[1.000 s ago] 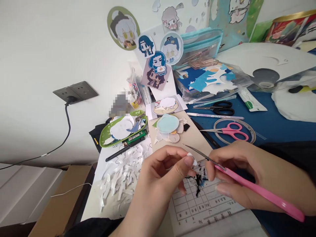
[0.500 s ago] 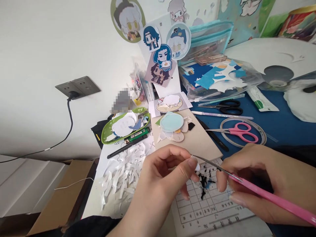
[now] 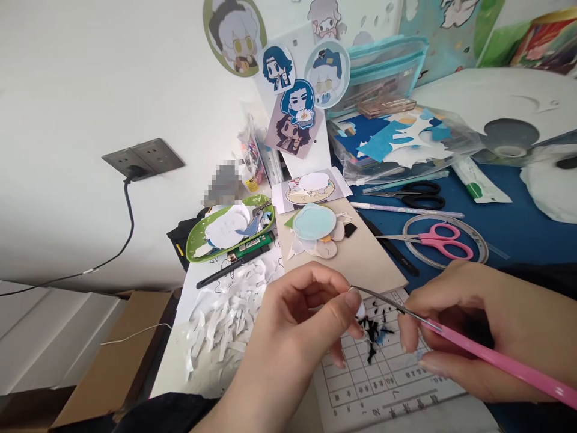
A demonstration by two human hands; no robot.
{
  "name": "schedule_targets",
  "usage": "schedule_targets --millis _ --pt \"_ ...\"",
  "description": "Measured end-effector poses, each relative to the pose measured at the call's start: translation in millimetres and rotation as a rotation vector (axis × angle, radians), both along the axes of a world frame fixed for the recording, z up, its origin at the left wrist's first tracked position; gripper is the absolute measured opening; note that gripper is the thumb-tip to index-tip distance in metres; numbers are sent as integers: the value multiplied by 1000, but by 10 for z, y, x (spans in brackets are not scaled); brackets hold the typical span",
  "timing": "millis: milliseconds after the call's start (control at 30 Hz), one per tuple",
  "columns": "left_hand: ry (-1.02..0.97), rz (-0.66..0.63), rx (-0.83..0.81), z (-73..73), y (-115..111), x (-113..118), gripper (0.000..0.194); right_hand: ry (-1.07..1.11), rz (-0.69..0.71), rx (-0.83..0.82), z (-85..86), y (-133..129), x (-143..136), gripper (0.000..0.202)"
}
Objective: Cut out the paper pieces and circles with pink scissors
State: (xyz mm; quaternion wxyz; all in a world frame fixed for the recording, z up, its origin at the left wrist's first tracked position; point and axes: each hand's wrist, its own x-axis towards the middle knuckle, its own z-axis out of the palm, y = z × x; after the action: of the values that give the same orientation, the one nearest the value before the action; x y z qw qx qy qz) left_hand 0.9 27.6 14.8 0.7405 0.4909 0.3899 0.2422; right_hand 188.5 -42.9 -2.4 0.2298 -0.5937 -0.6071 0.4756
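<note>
Seen from the head camera, 2 bare hands work at a crowded craft desk above a printed form, the reference for every position here. Over the form's far edge, the left hand pinches a small white paper piece between thumb and forefinger, the gap closed down to the piece itself, which the fingertips partly hide. Over the form's right side, the right hand is curled around pink-handled scissors, their tips at the left hand's fingertips. The blades appear edge-on; how far they are parted, or whether they touch the piece, cannot be told.

Black paper scraps lie on the form, below the piece. Just beyond the form, a beige board carries a pile of cutouts topped by a pale blue oval. To the form's left, white paper strips lie heaped; farther back on that side, a green tray holds more cutouts. Beyond the form to the right, a 2nd pair of pink-handled scissors lies across a tape roll, with black-handled scissors behind and a clear plastic bag of blue and white offcuts farther off.
</note>
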Motion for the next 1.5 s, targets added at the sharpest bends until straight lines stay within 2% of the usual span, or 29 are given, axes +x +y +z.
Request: schedule_targets --millis 300,600,733,833,1200,1500 --pt "-1 -8 -6 -7 5 -12 12 21 13 -40 33 23 5 13" --pt "-13 -15 -14 -13 2 -22 13 18 16 -11 8 13 14 13" --pt "-3 -5 -3 -28 12 -4 13 84 -30 17 24 10 37 5" --pt "14 15 -2 -27 8 14 10 121 -50 45 29 0 51 9" --pt "46 24 -4 16 -9 10 11 14 6 82 8 -21 35 11" --pt "23 0 -87 17 0 -17 13 -54 -26 80 0 -16 20 12"
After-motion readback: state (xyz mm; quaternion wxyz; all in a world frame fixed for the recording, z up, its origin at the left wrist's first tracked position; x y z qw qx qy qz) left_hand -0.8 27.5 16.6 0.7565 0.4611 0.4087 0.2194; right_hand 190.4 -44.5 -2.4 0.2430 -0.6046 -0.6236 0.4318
